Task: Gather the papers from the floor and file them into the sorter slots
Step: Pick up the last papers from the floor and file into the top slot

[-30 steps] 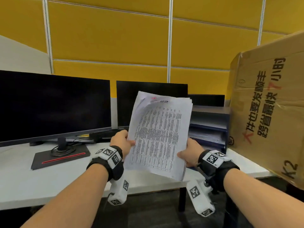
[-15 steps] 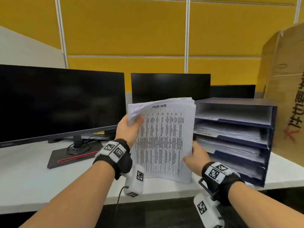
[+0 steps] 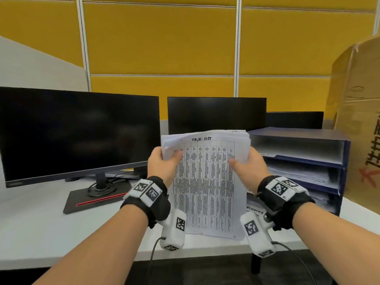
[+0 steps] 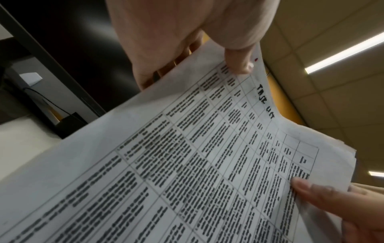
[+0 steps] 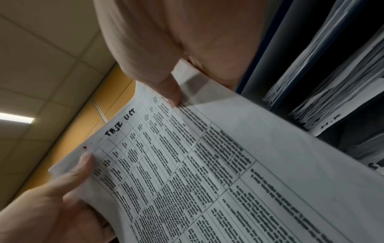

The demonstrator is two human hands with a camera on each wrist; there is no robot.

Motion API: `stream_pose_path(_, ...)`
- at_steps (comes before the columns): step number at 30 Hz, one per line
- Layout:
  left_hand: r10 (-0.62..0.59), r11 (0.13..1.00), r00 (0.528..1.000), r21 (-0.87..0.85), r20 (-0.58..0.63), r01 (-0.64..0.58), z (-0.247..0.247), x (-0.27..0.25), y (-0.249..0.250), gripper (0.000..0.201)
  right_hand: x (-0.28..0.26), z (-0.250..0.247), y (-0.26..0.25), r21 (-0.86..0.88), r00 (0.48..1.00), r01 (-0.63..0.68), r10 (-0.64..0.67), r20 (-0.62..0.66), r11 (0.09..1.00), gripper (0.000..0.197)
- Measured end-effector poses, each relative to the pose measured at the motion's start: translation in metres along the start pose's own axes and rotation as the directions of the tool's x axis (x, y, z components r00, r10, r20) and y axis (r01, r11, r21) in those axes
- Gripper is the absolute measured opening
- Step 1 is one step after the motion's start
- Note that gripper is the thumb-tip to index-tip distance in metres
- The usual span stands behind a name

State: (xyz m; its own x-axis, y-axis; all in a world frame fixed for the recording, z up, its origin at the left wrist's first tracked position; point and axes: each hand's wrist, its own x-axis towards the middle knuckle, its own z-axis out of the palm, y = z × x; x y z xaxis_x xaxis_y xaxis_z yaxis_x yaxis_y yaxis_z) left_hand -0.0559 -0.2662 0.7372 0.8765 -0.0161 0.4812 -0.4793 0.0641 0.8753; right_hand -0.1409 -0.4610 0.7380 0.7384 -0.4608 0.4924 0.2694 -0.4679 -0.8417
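Both hands hold one upright stack of white printed papers [image 3: 207, 182] above the near edge of the white desk [image 3: 41, 227]. The left hand [image 3: 162, 165] pinches the stack's upper left side, thumb across the front sheet, its other fingers hidden behind the paper. The right hand [image 3: 249, 163] pinches the upper right side the same way, thumb on the front and the remaining fingers out of sight behind. The top sheet carries a printed table with a handwritten heading; the small print is too blurred to read. The stack's lower edge sits in front of the desk, so whether it touches cannot be told.

At about 3 o'clock from the stack, just beside it, stands the dark blue paper sorter with stacked slots [image 3: 341, 161]; its lower left slots are partly hidden by the right wrist. At 9 o'clock is a large black monitor [image 3: 78, 132], cut off at the left edge. A brown cardboard box [image 3: 357, 120] at 2 o'clock is cropped by the right border.
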Motion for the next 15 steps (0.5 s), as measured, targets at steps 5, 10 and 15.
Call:
stream_pose_path(5, 0.013, 0.999, 1.000, -0.031, 0.000, -0.013, -0.002, 0.004, 0.013, 0.008, -0.001, -0.001, -0.004, -0.014, 1.000, -0.002, 0.002, -0.002, 1.000, 0.037)
stream_pose_path(10, 0.054, 0.998, 0.998, 0.026, -0.028, -0.053, 0.001, 0.004, 0.016, 0.006, -0.004, 0.004, -0.006, -0.004, 0.999, 0.020, -0.020, -0.038, 1.000, 0.042)
stream_pose_path(15, 0.042, 0.999, 0.998, 0.036, -0.055, -0.040, 0.005, 0.001, 0.015, 0.015, -0.007, 0.009, -0.003, 0.018, 0.998, 0.041, -0.040, -0.053, 0.999, 0.041)
